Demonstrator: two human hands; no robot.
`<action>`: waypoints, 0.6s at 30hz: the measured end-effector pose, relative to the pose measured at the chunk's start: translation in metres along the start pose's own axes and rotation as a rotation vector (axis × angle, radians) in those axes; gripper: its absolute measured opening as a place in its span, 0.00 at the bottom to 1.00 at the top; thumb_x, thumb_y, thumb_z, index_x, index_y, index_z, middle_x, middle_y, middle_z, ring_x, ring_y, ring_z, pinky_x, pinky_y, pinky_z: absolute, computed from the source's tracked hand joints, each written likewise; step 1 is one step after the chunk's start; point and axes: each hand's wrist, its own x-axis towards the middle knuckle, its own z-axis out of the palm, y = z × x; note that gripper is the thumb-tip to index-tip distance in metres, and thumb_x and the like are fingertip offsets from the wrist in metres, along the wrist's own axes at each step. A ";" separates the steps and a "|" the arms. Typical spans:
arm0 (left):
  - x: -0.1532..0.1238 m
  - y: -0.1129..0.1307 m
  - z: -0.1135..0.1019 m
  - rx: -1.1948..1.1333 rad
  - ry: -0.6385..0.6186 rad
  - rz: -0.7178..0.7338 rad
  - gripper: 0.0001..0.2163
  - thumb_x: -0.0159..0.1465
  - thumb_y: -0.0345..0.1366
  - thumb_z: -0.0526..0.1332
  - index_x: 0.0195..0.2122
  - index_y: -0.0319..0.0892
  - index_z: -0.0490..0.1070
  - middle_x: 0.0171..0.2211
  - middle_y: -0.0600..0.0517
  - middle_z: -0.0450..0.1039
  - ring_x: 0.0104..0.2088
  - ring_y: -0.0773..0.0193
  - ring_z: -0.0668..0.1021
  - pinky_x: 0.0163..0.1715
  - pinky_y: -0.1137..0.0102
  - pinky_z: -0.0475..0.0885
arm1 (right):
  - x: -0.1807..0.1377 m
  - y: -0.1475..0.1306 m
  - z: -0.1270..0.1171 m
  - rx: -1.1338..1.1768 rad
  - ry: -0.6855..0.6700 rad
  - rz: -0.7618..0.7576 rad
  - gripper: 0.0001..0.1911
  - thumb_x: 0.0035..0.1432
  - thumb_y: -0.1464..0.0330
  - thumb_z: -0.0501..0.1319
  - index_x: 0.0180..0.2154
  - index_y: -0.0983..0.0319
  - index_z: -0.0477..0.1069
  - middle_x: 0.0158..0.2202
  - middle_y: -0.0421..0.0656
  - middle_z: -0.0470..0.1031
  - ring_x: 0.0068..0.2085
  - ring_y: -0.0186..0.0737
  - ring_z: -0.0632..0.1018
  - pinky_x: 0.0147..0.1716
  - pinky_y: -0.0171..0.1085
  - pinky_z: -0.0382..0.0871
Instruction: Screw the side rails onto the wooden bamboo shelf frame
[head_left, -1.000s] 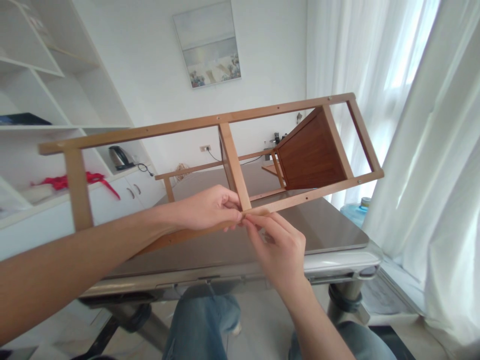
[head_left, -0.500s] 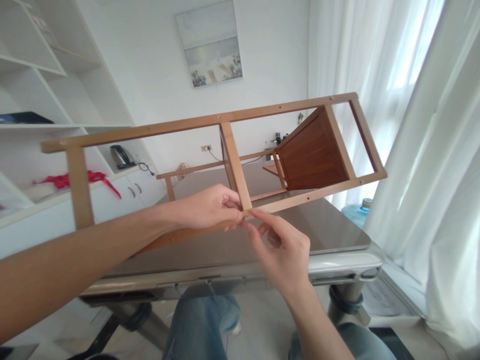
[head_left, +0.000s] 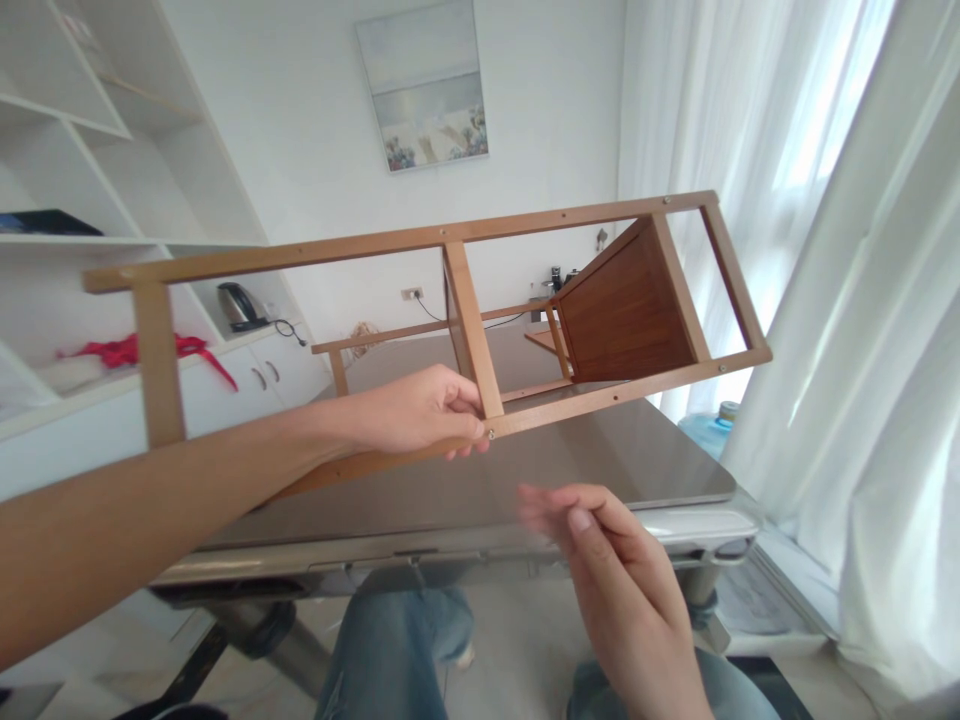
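Observation:
My left hand (head_left: 420, 412) grips the near rail of a wooden shelf frame (head_left: 315, 250), just left of its middle crossbar (head_left: 471, 330), holding the frame up above the table (head_left: 600, 470). A small screw head (head_left: 490, 434) shows in the rail beside my left thumb. A dark brown shelf panel (head_left: 626, 310) sits at the frame's right end. My right hand (head_left: 615, 570) hangs lower, away from the frame, over the table's front edge. Its fingers are loosely apart and blurred, with nothing in them.
White shelving (head_left: 90, 170) fills the left wall, with a kettle (head_left: 234, 305) and a red cloth (head_left: 131, 350) on its counter. A picture (head_left: 424, 85) hangs on the far wall. Curtains (head_left: 862, 350) cover the right side. A water bottle (head_left: 709, 425) stands behind the table.
My right hand has let go of the screw in the rail and dropped down and right, away from the frame. My left hand keeps its grip on the rail.

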 end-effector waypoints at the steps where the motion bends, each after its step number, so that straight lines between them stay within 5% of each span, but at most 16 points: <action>1: 0.000 0.000 0.000 0.002 0.000 -0.001 0.10 0.66 0.32 0.58 0.43 0.40 0.79 0.38 0.48 0.81 0.31 0.67 0.78 0.32 0.73 0.75 | -0.001 -0.001 -0.001 0.033 -0.021 0.037 0.12 0.72 0.60 0.58 0.49 0.55 0.77 0.53 0.49 0.81 0.54 0.48 0.81 0.57 0.48 0.75; 7: -0.001 -0.002 -0.002 -0.005 0.001 -0.001 0.08 0.67 0.33 0.58 0.41 0.40 0.78 0.38 0.49 0.81 0.31 0.67 0.78 0.33 0.73 0.75 | -0.004 -0.002 -0.006 0.192 -0.149 0.172 0.17 0.71 0.58 0.58 0.56 0.56 0.76 0.60 0.50 0.77 0.63 0.53 0.75 0.65 0.55 0.67; 10: -0.002 -0.001 -0.003 -0.005 -0.004 0.001 0.08 0.67 0.33 0.59 0.41 0.40 0.78 0.38 0.49 0.81 0.31 0.68 0.77 0.33 0.74 0.74 | -0.009 -0.002 -0.009 0.095 -0.138 0.205 0.17 0.73 0.58 0.55 0.57 0.55 0.75 0.61 0.49 0.76 0.62 0.51 0.76 0.66 0.53 0.67; 18: -0.004 0.001 -0.003 0.012 -0.003 0.000 0.08 0.67 0.33 0.59 0.40 0.39 0.78 0.38 0.49 0.81 0.31 0.67 0.78 0.33 0.73 0.75 | -0.009 0.004 -0.012 -0.172 -0.134 0.107 0.12 0.71 0.58 0.60 0.41 0.57 0.78 0.47 0.47 0.84 0.51 0.46 0.83 0.51 0.39 0.79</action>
